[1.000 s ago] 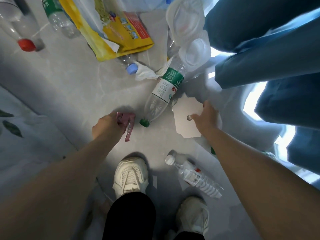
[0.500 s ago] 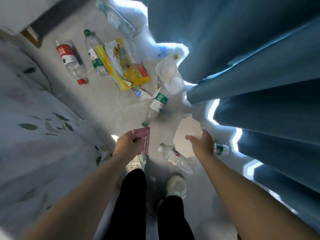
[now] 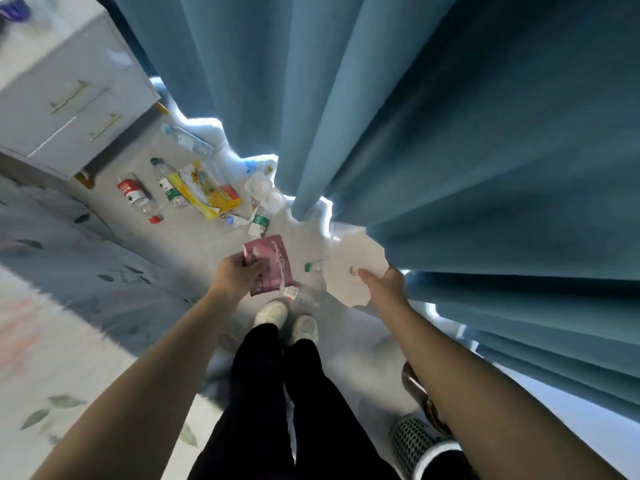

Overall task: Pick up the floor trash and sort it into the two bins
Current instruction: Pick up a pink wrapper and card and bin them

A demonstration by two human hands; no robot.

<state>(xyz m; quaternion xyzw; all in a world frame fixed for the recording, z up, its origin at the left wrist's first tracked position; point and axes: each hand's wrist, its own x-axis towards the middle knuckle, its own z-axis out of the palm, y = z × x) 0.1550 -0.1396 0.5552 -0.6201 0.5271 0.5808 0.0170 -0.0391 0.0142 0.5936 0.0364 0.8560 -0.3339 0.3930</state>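
Hanging above the pale floor (image 3: 201,242), a crumpled pink foil wrapper (image 3: 268,263) sits in the left hand (image 3: 239,275), whose grip is curled tight around its near edge. A torn white cardboard sheet (image 3: 353,271) is pinched at its edge in the grip of the right hand (image 3: 384,285). Beyond them on the floor lie a green-labelled clear plastic bottle (image 3: 259,221), a yellow plastic bag (image 3: 207,195) and a red-labelled clear bottle (image 3: 133,195), beside a blue curtain (image 3: 433,133); a white perforated bin (image 3: 410,441) stands by the right forearm.
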